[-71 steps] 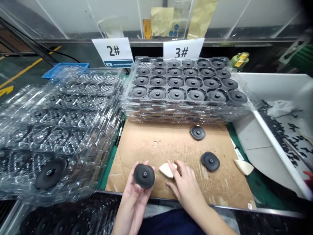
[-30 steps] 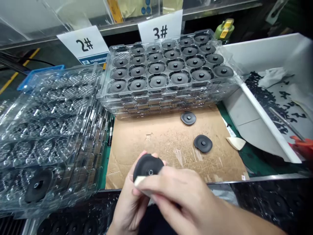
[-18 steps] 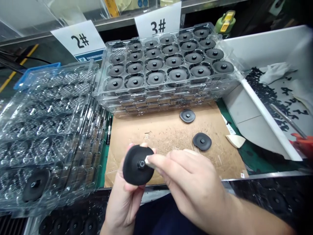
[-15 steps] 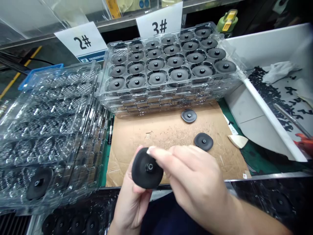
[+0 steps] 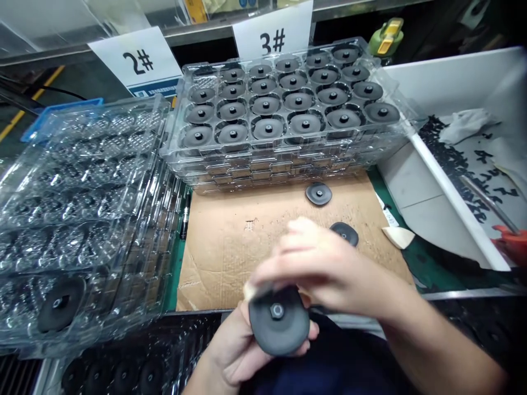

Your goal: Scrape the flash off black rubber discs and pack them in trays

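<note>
Currently, a black disc is held stud-up by the left hand over the near edge of the cardboard, its rim cradled in curled fingers. A pale piece, mostly hidden, is pinched by the blurred right hand at the disc's far rim; whether they touch cannot be told. On the cardboard, a far disc is fully seen, while a near disc is partly hidden by the right hand. Beyond, rows of similar discs are held in stacked trays below a 3# sign. At left, a lone disc is lodged in the near row of clear trays; at right, a wedge is laid by the cardboard's edge, near a white bin.
</note>
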### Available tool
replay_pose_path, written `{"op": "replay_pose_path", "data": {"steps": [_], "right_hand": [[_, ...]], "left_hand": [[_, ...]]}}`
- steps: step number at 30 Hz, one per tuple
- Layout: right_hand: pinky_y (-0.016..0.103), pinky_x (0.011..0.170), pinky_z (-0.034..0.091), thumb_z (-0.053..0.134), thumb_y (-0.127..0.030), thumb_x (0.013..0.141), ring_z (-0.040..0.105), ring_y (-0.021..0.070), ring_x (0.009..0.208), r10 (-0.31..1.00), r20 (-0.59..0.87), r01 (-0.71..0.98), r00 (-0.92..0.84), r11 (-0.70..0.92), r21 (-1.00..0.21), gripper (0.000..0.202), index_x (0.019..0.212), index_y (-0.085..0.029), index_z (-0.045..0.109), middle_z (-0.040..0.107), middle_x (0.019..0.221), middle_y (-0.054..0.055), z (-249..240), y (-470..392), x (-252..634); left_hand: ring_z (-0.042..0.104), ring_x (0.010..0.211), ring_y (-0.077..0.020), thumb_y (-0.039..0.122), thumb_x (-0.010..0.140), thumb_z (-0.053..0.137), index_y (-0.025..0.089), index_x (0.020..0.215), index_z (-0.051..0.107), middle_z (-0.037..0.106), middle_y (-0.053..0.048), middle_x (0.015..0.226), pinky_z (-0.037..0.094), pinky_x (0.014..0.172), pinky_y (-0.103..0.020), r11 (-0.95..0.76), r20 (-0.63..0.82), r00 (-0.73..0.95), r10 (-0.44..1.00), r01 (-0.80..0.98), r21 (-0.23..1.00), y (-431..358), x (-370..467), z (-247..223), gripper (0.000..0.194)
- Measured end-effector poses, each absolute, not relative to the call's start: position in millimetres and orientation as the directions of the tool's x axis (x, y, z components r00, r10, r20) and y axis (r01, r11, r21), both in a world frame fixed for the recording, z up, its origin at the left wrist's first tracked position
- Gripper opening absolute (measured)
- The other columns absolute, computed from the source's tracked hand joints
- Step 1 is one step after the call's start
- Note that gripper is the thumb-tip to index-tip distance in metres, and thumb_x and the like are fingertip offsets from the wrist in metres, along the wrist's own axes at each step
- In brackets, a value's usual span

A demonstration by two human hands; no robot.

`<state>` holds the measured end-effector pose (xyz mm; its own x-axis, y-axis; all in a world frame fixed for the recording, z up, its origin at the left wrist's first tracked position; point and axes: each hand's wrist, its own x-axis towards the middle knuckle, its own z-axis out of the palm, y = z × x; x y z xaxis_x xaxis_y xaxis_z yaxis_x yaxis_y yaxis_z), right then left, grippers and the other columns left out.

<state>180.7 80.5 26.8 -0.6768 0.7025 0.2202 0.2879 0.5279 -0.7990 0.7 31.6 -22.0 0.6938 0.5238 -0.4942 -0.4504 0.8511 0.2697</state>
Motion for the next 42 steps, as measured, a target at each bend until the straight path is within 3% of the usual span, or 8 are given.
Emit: {"op": "replay_pose_path", "data": {"steps": [7, 11, 16, 20, 28, 31, 37, 42], "right_hand": [[0.024, 0.066, 0.043, 0.054, -0.022, 0.085, 0.056, 0.0127, 0.078, 0.984, -0.046, 0.413, -0.172, 0.03, -0.91, 0.02, 0.101, -0.03, 0.062, 0.064, 0.092, -0.002, -29.9, 50.9, 198.5], [0.028, 0.068, 0.043, 0.054, -0.019, 0.085, 0.055, 0.0145, 0.077, 0.997, 0.073, 0.534, -0.032, 0.079, -0.842, 0.024, 0.104, -0.03, 0.061, 0.065, 0.091, -0.001, -17.8, 33.8, 189.0], [0.029, 0.064, 0.04, 0.042, -0.016, 0.089, 0.055, 0.0142, 0.07, 0.863, 0.374, 0.479, -0.34, 0.501, -0.721, 0.03, 0.111, -0.028, 0.059, 0.067, 0.091, 0.001, 34.1, 34.4, 161.3], [0.031, 0.062, 0.035, 0.046, -0.007, 0.082, 0.05, 0.0142, 0.064, 0.92, 0.256, 0.646, -0.298, 0.392, -0.655, 0.033, 0.106, -0.023, 0.062, 0.067, 0.082, 0.001, 34.7, 38.5, 151.6], [0.028, 0.069, 0.039, 0.051, -0.009, 0.084, 0.056, 0.0134, 0.078, 0.949, 0.175, 0.534, -0.262, 0.294, -0.793, 0.031, 0.107, -0.027, 0.059, 0.066, 0.095, -0.002, 8.1, 46.5, 150.1], [0.028, 0.074, 0.041, 0.052, -0.01, 0.084, 0.058, 0.0132, 0.086, 0.938, 0.256, 0.453, -0.234, 0.338, -0.825, 0.032, 0.109, -0.028, 0.058, 0.066, 0.1, -0.003, -0.9, 53.1, 147.5], [0.026, 0.071, 0.045, 0.053, -0.023, 0.085, 0.059, 0.0138, 0.081, 0.991, -0.03, 0.553, -0.134, 0.049, -0.832, 0.021, 0.104, -0.028, 0.062, 0.066, 0.097, -0.002, -49.9, 57.1, 157.2], [0.031, 0.079, 0.045, 0.05, -0.017, 0.085, 0.06, 0.0156, 0.085, 0.973, -0.036, 0.569, -0.229, 0.104, -0.816, 0.023, 0.102, -0.023, 0.064, 0.068, 0.094, 0.002, -83.4, 41.1, 167.6]], "left_hand": [[0.062, 0.095, -0.0263, 0.02, 0.065, 0.073, 0.022, 0.107, 0.06, 0.065, -0.006, 0.105, 0.052, 0.077, -0.029, 0.769, -0.456, 0.63, 0.628, -0.59, 0.244, 30.9, -14.0, -17.7, 0.044], [0.06, 0.099, -0.027, 0.025, 0.063, 0.074, 0.024, 0.108, 0.06, 0.063, -0.005, 0.111, 0.051, 0.081, -0.032, 0.725, -0.479, 0.559, 0.677, -0.617, 0.306, 30.4, -15.1, -18.4, 0.047], [0.058, 0.103, -0.0196, 0.021, 0.067, 0.071, 0.022, 0.106, 0.063, 0.066, -0.005, 0.108, 0.045, 0.088, -0.025, 0.665, -0.477, 0.478, 0.738, -0.636, 0.391, 29.1, -10.7, -20.4, 0.04], [0.061, 0.099, -0.0193, 0.03, 0.06, 0.076, 0.025, 0.108, 0.062, 0.066, -0.004, 0.108, 0.046, 0.087, -0.024, 0.62, -0.468, 0.427, 0.774, -0.662, 0.422, 26.4, -13.1, -22.5, 0.05], [0.056, 0.108, -0.0184, 0.028, 0.072, 0.065, 0.027, 0.119, 0.053, 0.06, -0.006, 0.119, 0.046, 0.089, -0.026, 0.5, -0.479, 0.267, 0.836, -0.73, 0.466, 24.4, -14.6, -29.9, 0.048], [0.054, 0.111, -0.0181, 0.024, 0.078, 0.06, 0.023, 0.121, 0.051, 0.059, -0.009, 0.121, 0.045, 0.092, -0.028, 0.477, -0.484, 0.249, 0.839, -0.765, 0.433, 27.1, -12.6, -33.7, 0.044], [0.051, 0.115, -0.0247, 0.026, 0.083, 0.052, 0.02, 0.125, 0.047, 0.057, -0.011, 0.123, 0.039, 0.101, -0.037, 0.481, -0.589, 0.22, 0.778, -0.811, 0.333, 34.5, -13.9, -37.1, 0.042], [0.046, 0.119, -0.0259, 0.033, 0.076, 0.059, 0.022, 0.13, 0.04, 0.055, -0.011, 0.125, 0.039, 0.1, -0.035, 0.491, -0.578, 0.252, 0.776, -0.816, 0.305, 35.5, -16.7, -37.4, 0.059]]}}
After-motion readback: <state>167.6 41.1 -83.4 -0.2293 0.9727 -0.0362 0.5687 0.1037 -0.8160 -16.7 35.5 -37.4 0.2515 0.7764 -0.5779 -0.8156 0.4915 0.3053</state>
